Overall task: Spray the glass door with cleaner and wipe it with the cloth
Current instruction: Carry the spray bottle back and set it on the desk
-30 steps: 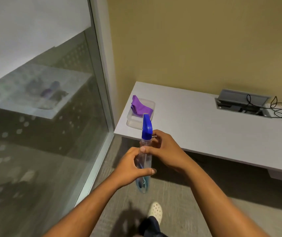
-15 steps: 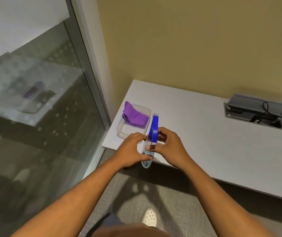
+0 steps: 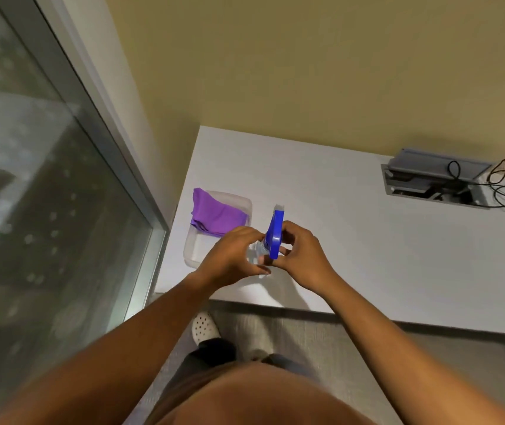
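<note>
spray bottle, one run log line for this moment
both hands grip spray bottle over desk | left hand | right hand | purple cloth in tray | glass door unsprayed

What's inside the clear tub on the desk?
A folded purple cloth fills the far end of the clear tub; the left hand covers its near right corner.

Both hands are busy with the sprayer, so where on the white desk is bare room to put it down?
Bare white desk runs between the right hand and the grey cable box. The left corner is crowded by the clear plastic tray holding the purple cloth.
</note>
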### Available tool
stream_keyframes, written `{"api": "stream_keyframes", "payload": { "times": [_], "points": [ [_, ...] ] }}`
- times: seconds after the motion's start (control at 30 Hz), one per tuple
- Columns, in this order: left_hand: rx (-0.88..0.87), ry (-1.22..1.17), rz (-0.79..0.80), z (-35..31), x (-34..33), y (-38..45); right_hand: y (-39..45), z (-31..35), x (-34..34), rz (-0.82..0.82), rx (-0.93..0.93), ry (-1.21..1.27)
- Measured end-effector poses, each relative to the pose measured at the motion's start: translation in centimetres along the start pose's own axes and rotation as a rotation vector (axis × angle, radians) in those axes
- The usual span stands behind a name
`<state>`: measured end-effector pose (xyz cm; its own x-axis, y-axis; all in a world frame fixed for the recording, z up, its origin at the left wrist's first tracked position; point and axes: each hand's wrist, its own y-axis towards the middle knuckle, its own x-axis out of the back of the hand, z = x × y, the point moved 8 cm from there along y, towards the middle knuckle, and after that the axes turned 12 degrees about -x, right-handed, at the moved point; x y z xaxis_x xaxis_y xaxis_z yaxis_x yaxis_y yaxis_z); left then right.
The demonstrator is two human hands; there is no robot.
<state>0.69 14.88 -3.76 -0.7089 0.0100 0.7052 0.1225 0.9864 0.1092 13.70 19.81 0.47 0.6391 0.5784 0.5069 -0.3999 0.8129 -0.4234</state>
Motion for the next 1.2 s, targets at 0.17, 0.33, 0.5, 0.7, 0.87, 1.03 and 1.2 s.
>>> {"api": "stream_keyframes", "payload": {
  "times": [0.17,0.33,0.5,0.7,0.87,1.03,1.2],
  "points": [
    [-0.145,0.022,0.059,2.2,-0.4,1.6,2.1,0.2,-0.1,-0.025,-0.031,-0.003],
    [-0.101,-0.001,0.084,3.6,-1.4,2.6,3.2,-0.4,-0.1,-0.005,-0.057,-0.001],
    [-0.046,-0.006,0.092,4.6,-2.8,2.3,4.2,-1.7,0.2,0.061,-0.099,0.01],
    [0.03,-0.054,0.092,4.7,-3.1,2.5,5.1,-2.5,0.5,0.165,-0.139,0.065],
    [0.089,-0.049,0.106,4.7,-3.1,2.3,5.9,-3.2,0.3,0.259,-0.139,0.031],
    [0.138,0.002,0.164,5.3,-0.6,1.6,7.6,-3.0,1.9,0.362,-0.134,-0.069],
    [0.43,0.042,-0.172,9.6,6.2,0.3,11.7,-0.4,4.5,0.267,-0.014,-0.224]
  ]
}}
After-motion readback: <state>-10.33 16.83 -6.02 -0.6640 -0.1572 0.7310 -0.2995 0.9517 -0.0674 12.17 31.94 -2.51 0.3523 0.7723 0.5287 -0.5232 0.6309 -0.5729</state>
